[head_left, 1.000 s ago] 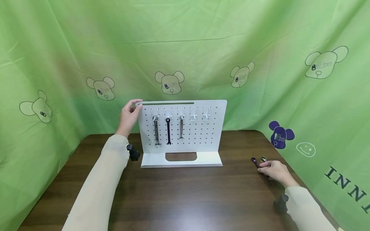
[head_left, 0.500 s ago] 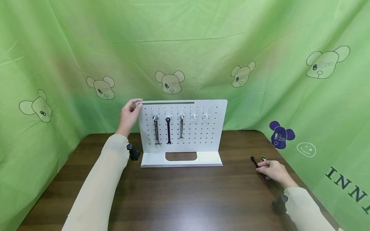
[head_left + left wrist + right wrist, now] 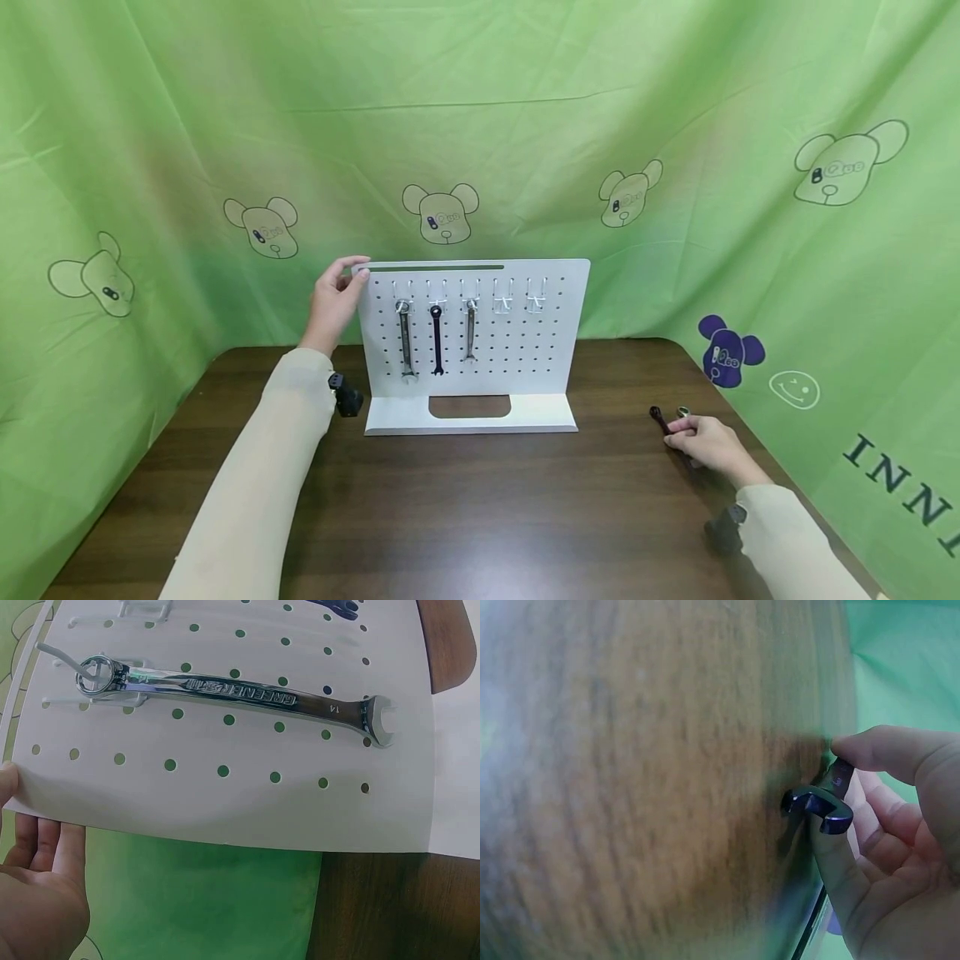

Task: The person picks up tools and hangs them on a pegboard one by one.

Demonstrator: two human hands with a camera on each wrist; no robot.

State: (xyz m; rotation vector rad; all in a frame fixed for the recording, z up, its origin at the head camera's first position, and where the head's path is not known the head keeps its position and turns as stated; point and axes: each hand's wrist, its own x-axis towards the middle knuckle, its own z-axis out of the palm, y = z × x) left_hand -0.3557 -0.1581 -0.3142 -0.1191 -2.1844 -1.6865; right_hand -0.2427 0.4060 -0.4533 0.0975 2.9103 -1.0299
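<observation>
My left hand (image 3: 335, 304) grips the upper left corner of a white pegboard stand (image 3: 525, 358), thumb in front and fingers behind. Three combination wrenches hang on its hooks: a silver wrench (image 3: 225, 690) marked 14, a dark wrench (image 3: 437, 342) and a smaller silver wrench (image 3: 471, 332). At the table's right side, my right hand (image 3: 712, 446) pinches a dark purple combination wrench (image 3: 657, 417) between thumb and fingers. Its open jaw end (image 3: 821, 804) juts toward the camera in the right wrist view. Just beyond lies another silver wrench (image 3: 683, 412), mostly hidden by the hand.
Two bare hooks (image 3: 536, 302) are on the pegboard's right part. The stand rests toward the back of a brown wooden table (image 3: 480, 508). Green printed cloth (image 3: 525, 108) hangs behind and along both sides, close to the table's right edge.
My right hand has shifted slightly left, and the dark purple wrench in it has moved and turned a little. The left hand and pegboard have stayed put.
</observation>
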